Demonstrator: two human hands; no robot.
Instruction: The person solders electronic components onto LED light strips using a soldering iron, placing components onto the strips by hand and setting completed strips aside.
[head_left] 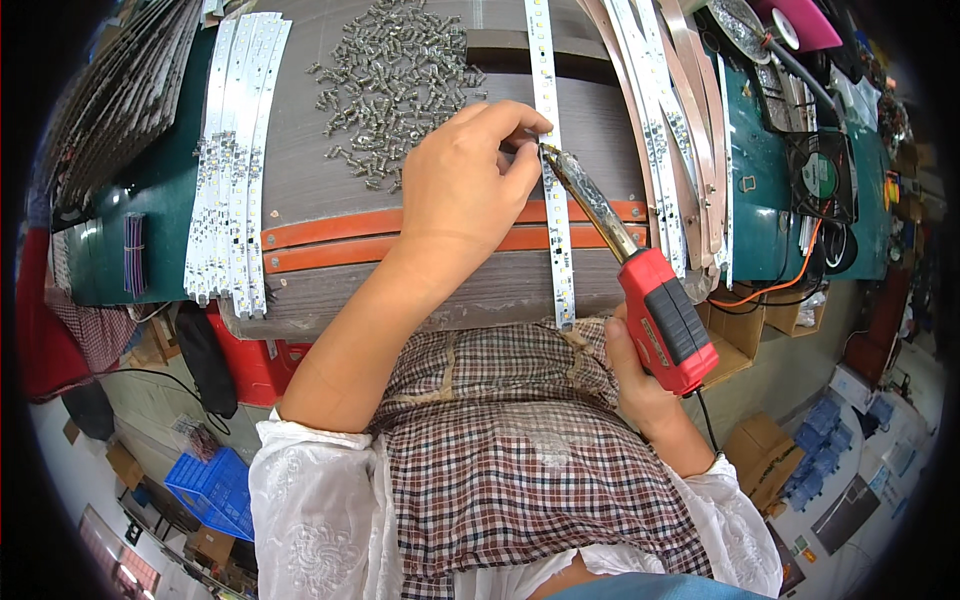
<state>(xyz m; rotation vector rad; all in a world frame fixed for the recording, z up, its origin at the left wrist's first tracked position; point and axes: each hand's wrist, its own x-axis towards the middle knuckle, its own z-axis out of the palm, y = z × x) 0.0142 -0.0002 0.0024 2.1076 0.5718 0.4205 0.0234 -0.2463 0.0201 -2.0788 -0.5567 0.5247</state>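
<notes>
As the head view shows, one white LED strip [558, 225] lies lengthwise over two orange bands [340, 232] on a grey wood-grain board [350, 290], which rests on the green table [748, 215]. The left hand [465, 180] has its thumb and forefinger curled toward each other, slightly parted, at the strip's left edge; whether they pinch a small part cannot be told. The right hand [645, 395] is closed around the red-and-black handle of one soldering iron [650, 285], its far fingers hidden; the iron's tip is at the strip, beside the left thumb. One heap of small metal pieces [385, 90], too many to count, lies left of the strip. Several overlapping LED strips [235, 170] lie farther left, and one black fan [822, 175] is at right.
</notes>
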